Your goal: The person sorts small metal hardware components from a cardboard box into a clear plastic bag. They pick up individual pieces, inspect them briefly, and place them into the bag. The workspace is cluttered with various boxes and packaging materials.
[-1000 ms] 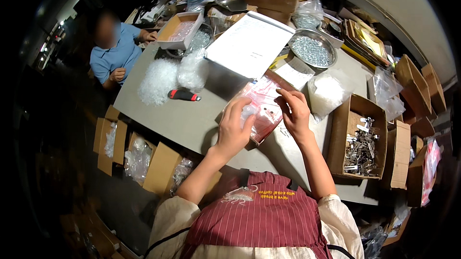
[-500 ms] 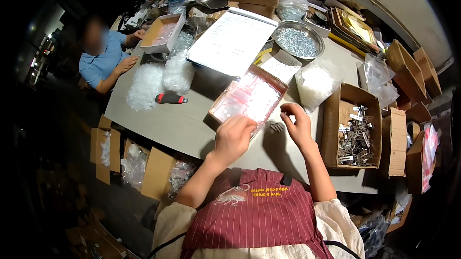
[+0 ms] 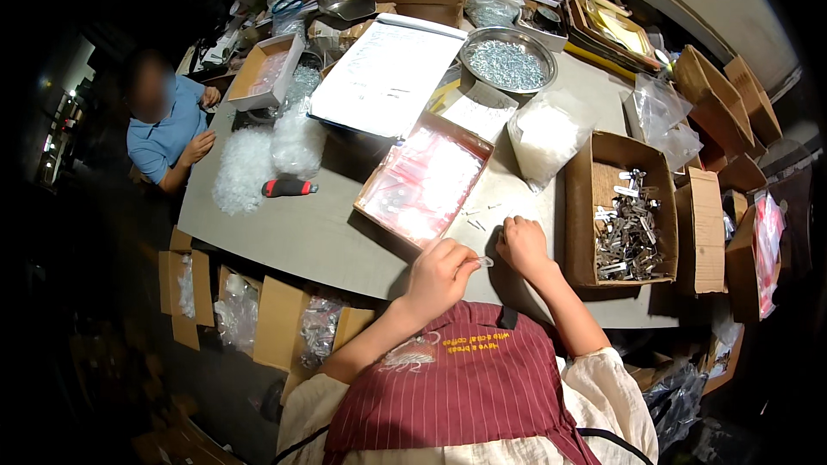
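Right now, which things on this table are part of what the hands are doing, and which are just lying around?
In use:
left hand pinching a small clear bag
right hand resting on the table
small screws loose in front of the hands
tray of clear bags

Lying about:
red-handled screwdriver
metal bowl of screws
box of metal brackets
white sheet

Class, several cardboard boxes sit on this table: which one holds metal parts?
The open cardboard box at the table's right edge, beside the right hand; it holds grey metal clips, whereas the shallow box holds clear bags.
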The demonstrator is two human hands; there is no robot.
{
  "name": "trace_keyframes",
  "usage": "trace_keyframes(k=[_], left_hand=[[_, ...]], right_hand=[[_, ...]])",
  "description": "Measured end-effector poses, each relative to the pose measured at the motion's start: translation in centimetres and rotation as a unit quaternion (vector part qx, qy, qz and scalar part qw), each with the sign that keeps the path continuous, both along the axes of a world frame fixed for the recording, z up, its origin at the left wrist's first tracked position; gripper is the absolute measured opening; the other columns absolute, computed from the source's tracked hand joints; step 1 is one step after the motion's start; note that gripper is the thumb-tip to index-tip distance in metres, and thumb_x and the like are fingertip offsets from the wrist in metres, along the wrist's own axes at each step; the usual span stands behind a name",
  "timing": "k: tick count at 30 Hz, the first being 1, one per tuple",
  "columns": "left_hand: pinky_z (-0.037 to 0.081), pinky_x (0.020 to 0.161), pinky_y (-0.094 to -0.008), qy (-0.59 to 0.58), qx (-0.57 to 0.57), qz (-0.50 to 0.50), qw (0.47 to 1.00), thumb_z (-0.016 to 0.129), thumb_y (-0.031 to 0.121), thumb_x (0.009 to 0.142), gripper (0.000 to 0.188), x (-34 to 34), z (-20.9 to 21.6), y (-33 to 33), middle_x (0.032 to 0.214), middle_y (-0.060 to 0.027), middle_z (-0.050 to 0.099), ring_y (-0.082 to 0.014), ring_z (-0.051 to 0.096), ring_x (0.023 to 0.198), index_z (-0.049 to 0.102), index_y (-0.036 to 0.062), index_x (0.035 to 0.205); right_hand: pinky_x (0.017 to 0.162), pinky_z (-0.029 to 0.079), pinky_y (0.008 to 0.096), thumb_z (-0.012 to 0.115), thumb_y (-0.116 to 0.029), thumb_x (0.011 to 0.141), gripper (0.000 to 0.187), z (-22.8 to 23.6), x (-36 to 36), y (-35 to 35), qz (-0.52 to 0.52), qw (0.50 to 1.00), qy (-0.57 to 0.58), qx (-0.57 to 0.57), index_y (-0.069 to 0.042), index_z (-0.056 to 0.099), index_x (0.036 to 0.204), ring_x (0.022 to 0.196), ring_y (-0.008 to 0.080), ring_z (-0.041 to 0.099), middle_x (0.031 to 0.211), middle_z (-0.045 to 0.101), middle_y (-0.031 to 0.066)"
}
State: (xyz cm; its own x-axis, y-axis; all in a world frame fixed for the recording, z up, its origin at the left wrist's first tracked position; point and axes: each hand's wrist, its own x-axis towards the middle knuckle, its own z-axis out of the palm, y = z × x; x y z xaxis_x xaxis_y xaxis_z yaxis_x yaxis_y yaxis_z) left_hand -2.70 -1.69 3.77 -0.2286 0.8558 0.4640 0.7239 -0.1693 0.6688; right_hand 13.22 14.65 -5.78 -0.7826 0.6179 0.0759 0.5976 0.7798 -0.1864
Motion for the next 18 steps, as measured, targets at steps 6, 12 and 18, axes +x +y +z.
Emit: trace_keyframes(k=[6,12,18], left_hand=[[0.049,0.072,-0.0416,0.026,-0.042,0.025,0.998,0.083,0.022,0.078,0.027,1.1,-0.2,0.1,0.081,-0.0084,0.058,-0.0316,0.059,0.079,0.065,0.0060,0.089],[0.049,0.080,-0.0422,0.009,-0.041,-0.046,0.998,0.071,0.005,0.075,0.028,2.0,-1.6,1.5,0.097,-0.0129,0.061,-0.0348,0.059,0.093,0.065,0.0052,0.103],[0.050,0.081,-0.0432,-0.037,-0.046,-0.083,0.995,0.076,0.002,0.072,0.044,4.0,-1.1,3.3,0.100,-0.0136,0.062,-0.0345,0.059,0.096,0.061,0.0023,0.114]], right_hand=[[0.081,0.050,0.0446,0.078,-0.021,0.076,0.024,3.3,3.2,-1.3,0.072,0.988,0.056,-0.125,-0.004,0.061,0.082,0.082,0.0391,0.064,0.085,0.065,0.0183],[0.090,0.048,0.0426,0.076,-0.007,0.078,0.019,11.4,3.8,-2.3,0.134,0.950,0.275,-0.066,-0.005,0.067,0.095,0.090,0.0260,0.060,0.088,0.064,0.0068],[0.111,0.038,0.0481,0.070,0.000,0.075,0.033,12.9,6.8,-1.8,0.135,0.951,0.257,-0.104,-0.007,0.069,0.107,0.100,0.0253,0.064,0.098,0.068,0.0074]])
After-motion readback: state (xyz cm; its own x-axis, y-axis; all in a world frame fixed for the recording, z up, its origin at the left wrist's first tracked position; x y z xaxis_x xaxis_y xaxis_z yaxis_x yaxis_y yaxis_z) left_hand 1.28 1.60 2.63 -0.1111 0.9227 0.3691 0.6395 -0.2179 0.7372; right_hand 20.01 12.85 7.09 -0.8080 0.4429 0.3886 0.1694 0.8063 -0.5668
